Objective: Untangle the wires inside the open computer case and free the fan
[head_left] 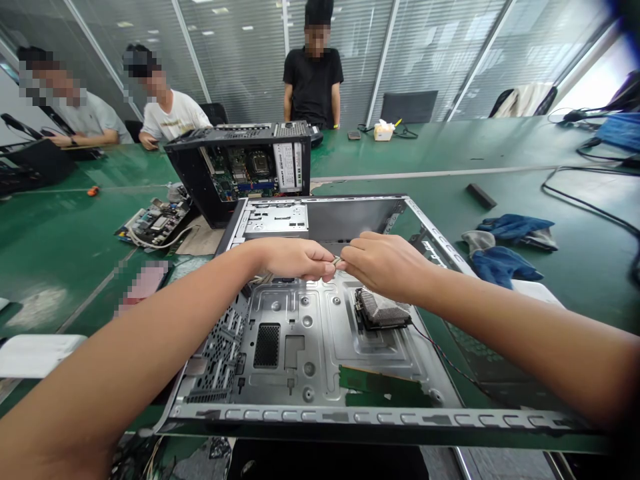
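My left hand (296, 259) and my right hand (384, 264) meet above an open metal computer case (320, 333) that lies flat on the table. Pinched between the fingertips of both is a short stretch of pale cable (337, 261); its ends are mostly hidden by the fingers. Some light wires show under the left hand, towards the case's left side. Below my right hand, a CPU cooler (384, 310) with a finned heatsink rests on the case floor, a thin dark wire running from it. Green memory modules (383, 387) lie near the case's front edge.
Behind the case stands a black computer tower (193, 173) with its side open. A loose circuit board (160, 223) sits on cardboard to the left. Blue-grey gloves (505, 263), a small dark block (481, 196) and black cables lie to the right. Three people are across the table.
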A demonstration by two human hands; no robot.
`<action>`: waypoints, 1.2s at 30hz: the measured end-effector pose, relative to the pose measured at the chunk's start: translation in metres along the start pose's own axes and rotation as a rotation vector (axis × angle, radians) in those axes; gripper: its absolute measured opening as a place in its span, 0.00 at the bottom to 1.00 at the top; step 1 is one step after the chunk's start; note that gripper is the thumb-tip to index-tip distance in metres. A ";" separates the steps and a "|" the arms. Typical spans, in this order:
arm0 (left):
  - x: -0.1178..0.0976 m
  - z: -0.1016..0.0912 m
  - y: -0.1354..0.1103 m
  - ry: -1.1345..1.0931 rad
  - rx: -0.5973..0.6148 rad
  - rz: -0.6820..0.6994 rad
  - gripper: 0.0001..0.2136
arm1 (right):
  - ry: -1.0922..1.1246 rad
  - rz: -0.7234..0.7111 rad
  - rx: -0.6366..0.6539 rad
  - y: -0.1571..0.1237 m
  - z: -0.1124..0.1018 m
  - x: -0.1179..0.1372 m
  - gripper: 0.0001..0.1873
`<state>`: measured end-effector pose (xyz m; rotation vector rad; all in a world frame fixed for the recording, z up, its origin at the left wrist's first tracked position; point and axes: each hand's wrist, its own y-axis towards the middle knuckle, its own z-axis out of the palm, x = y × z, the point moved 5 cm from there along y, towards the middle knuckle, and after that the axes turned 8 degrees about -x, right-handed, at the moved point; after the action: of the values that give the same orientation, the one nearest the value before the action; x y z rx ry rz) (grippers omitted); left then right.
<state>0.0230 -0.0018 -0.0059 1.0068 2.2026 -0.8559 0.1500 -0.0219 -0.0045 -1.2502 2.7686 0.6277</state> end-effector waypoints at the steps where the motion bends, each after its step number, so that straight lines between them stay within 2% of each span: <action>1: 0.000 0.000 0.000 0.003 0.000 0.002 0.11 | -0.004 0.000 -0.003 0.000 0.000 0.000 0.21; 9: -0.002 0.000 0.000 0.023 0.006 0.014 0.10 | -0.012 -0.036 0.003 0.001 0.000 0.001 0.23; 16: 0.002 0.001 0.002 0.049 0.022 0.021 0.10 | 0.038 -0.021 0.090 -0.001 0.004 0.000 0.23; 27: 0.002 0.002 0.001 0.053 0.016 -0.026 0.12 | 0.070 -0.014 0.116 0.000 0.008 -0.004 0.21; 36: 0.002 0.001 0.002 0.106 0.011 0.000 0.10 | 0.131 -0.006 0.189 -0.001 0.009 -0.003 0.22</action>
<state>0.0239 -0.0005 -0.0086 1.0801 2.2886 -0.8325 0.1512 -0.0167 -0.0127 -1.3018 2.8456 0.2838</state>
